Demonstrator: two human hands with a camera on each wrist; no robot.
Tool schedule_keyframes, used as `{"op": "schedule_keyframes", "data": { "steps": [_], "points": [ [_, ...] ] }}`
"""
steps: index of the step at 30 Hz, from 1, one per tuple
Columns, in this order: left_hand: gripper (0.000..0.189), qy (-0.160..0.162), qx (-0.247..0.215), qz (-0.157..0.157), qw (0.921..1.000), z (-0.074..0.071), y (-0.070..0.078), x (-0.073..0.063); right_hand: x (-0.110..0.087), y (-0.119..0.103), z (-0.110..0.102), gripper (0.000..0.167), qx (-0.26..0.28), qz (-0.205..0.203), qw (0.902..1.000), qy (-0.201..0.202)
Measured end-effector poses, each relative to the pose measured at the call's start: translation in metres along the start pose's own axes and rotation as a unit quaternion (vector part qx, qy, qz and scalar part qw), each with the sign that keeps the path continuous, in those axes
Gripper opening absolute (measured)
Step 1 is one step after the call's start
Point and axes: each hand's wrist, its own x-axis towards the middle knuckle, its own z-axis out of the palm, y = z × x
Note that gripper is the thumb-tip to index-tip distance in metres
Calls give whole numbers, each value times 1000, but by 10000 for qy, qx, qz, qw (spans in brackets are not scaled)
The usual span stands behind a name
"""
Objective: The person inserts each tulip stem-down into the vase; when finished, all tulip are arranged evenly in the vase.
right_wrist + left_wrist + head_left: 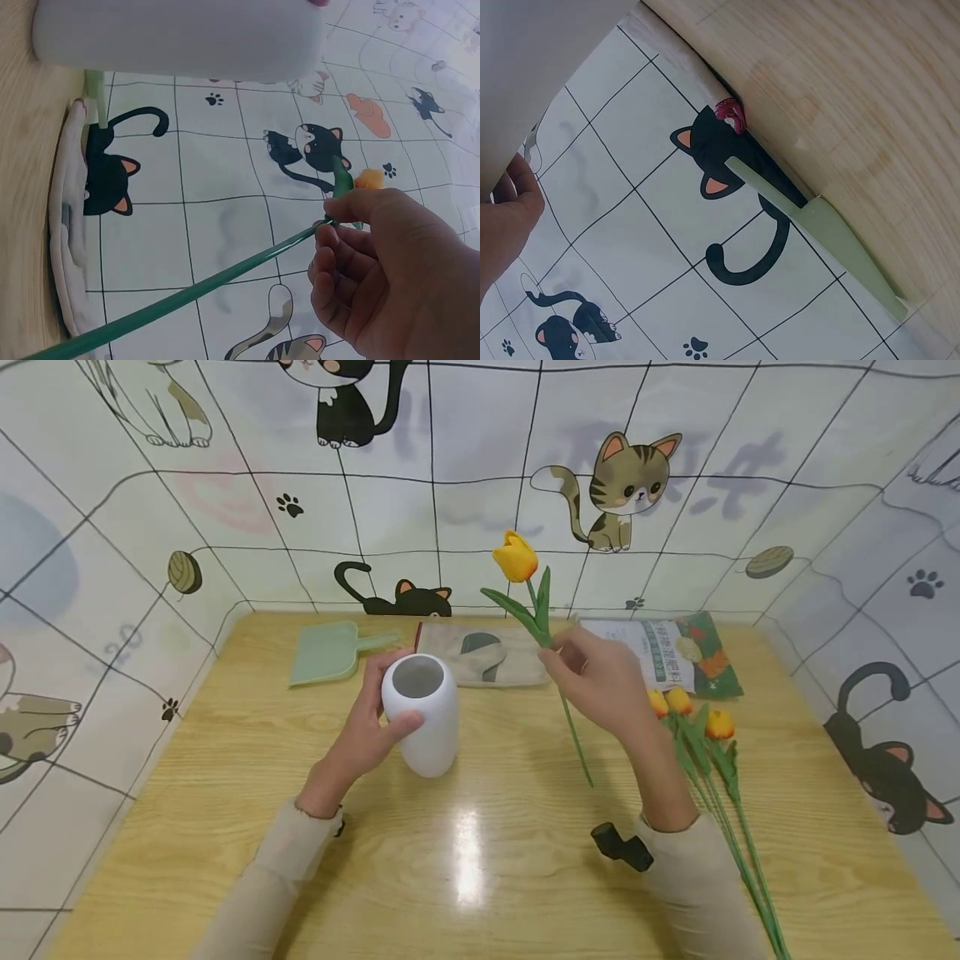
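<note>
My left hand (367, 717) grips a white vase (435, 735), thumb across its front and fingers round its far side. Its round mouth faces up and its base is close over the table. Right of it, my right hand (596, 681) pinches a yellow-orange tulip (516, 557) between thumb and fingertips, just below the green leaves. The blossom points up and the bare stem (202, 289) slants down towards the table. In the right wrist view the vase (180, 37) spans the top, apart from the stem. The left wrist view shows the vase (532, 67) large at upper left.
More tulips (720, 724) lie on the table's right side, beside my right forearm. Along the back are a pale green dustpan (326, 653), a flat pack with gloves (450, 652) and a printed green-and-white bag (708, 656). A cat-patterned sheet (480, 510) stands behind the wooden table (187, 777).
</note>
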Motion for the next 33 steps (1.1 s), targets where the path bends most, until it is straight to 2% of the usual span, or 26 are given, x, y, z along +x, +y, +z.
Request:
{"op": "schedule_keyframes", "data": {
  "steps": [9, 15, 22, 25, 28, 31, 33],
  "points": [
    [84, 8, -94, -29, 10000, 2, 0, -3, 13, -14, 12, 15, 718, -113, 9959, 535],
    [87, 54, -105, 8, 9999, -1, 1, -1, 26, -25, 16, 13, 1115, -564, 9883, 875],
    [82, 46, -34, -103, 9999, -2, 0, 0, 23, -34, 10, 11, 1439, -616, 9807, 1172],
    [85, 42, -30, -115, 9999, -1, 0, 0, 21, -41, 4, 11, 1724, -755, 9707, 1494],
    [89, 43, -50, -110, 9999, 0, -1, 1, 19, -48, -2, 12, 2066, -991, 9548, 1894],
    [91, 28, -69, -92, 9999, 1, -1, 2, 17, -55, -6, 17, 2324, -1309, 9338, 2383],
    [92, 26, -75, -77, 9999, 2, -1, 3, 17, -60, -7, 25, 2472, -1601, 9129, 2827]
  ]
}}
